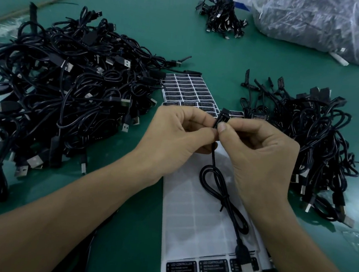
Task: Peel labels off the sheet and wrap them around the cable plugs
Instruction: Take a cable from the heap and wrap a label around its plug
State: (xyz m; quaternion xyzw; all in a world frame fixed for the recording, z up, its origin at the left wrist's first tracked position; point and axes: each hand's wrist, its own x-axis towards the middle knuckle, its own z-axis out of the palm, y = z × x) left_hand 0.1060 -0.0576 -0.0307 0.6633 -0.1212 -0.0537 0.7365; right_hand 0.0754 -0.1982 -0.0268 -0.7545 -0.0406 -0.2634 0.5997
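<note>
- My left hand (174,135) and right hand (259,150) both pinch the plug (221,115), above the sheet's (189,211) middle.
- The plug's long axis tilts up and away from me; its cable (214,175) trails down onto the sheet.
- Neither hand is nearer; they meet at it.
- Whether a label is on it, I cannot tell; unpeeled labels (184,89) lie at the sheet's far end.

Dim, bluish, even light, soft shadows; pale glare on the far-right plastic bag (325,20); edges bow and blur slightly.
</note>
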